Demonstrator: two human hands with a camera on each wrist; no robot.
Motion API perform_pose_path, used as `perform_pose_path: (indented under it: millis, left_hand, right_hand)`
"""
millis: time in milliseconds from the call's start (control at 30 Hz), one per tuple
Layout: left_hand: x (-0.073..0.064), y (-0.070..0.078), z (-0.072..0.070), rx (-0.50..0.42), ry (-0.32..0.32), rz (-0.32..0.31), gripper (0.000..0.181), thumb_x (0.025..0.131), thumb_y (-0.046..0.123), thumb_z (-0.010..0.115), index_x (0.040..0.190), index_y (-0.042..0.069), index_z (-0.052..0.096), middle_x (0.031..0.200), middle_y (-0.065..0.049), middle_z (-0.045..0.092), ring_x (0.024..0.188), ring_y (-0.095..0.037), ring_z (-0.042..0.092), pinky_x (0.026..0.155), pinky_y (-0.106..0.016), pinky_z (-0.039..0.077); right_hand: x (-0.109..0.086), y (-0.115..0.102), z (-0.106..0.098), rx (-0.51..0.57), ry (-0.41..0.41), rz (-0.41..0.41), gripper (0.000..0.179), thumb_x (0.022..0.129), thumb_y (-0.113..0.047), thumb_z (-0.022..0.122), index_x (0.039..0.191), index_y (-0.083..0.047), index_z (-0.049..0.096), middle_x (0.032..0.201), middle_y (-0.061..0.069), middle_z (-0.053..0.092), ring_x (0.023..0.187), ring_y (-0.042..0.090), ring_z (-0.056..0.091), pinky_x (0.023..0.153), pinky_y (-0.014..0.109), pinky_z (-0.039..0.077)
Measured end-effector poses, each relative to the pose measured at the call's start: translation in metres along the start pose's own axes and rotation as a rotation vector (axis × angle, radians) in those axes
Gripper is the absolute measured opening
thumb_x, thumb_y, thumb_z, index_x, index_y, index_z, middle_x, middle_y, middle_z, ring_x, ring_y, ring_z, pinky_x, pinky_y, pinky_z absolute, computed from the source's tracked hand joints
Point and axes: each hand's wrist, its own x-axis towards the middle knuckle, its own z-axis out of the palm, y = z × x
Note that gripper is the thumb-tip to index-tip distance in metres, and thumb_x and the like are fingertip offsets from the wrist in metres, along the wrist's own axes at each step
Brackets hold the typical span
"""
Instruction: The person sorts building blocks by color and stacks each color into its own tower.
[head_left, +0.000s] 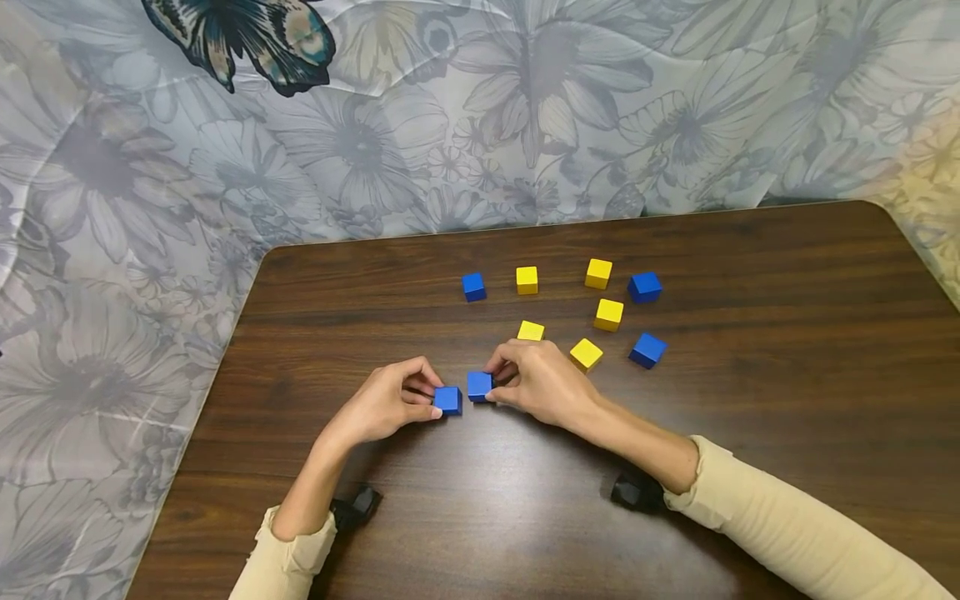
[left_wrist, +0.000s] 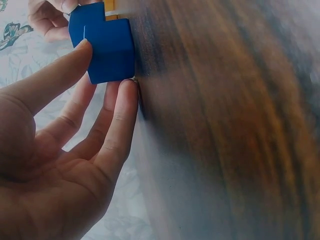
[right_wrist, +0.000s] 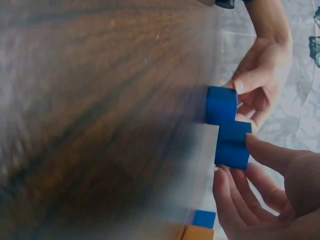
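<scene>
My left hand [head_left: 386, 402] pinches a blue cube [head_left: 448, 401] between thumb and fingers, low over the table. Just right of it, a second blue cube [head_left: 480, 387] is pinched by my right hand [head_left: 546, 382]. A narrow gap separates the two cubes in the head view. From the left wrist, the left hand's blue cube [left_wrist: 107, 52] overlaps the other one. In the right wrist view the right hand's cube [right_wrist: 233, 145] appears below the left hand's cube [right_wrist: 221, 105]. Behind the right hand, a yellow cube [head_left: 531, 331] is partly hidden.
Farther back on the brown table [head_left: 360, 308] stand a blue cube [head_left: 474, 287] and a yellow cube [head_left: 527, 281]. More yellow cubes [head_left: 608, 315] and blue cubes [head_left: 647, 350] lie to the right. A flowered cloth [head_left: 450, 125] hangs behind the table's far edge.
</scene>
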Motion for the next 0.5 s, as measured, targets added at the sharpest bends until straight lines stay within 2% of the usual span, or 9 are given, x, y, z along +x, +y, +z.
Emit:
perform_pose_path:
  millis: [200,500]
  left_hand:
    - [0.000,-0.002,0.001,-0.006,0.002,0.011,0.027,0.082,0.003,0.081,0.103,0.007,0.065,0.105,-0.011,0.066,0.095,-0.021,0.068,0.080,-0.026,0.056]
    - [-0.001,0.000,0.001,-0.009,0.001,0.013,0.027,0.082,0.002,0.080,0.103,0.007,0.065,0.104,-0.011,0.066,0.094,-0.021,0.068,0.079,-0.026,0.057]
  right_hand:
    - [0.000,-0.001,0.006,0.035,-0.030,-0.004,0.025,0.076,-0.008,0.087,0.094,-0.008,0.071,0.095,0.001,0.069,0.083,0.012,0.070,0.069,0.016,0.054]
    - [0.001,-0.003,0.012,-0.003,-0.049,-0.004,0.023,0.075,-0.011,0.088,0.090,-0.010,0.070,0.092,0.000,0.069,0.081,0.010,0.069,0.069,0.016,0.053]
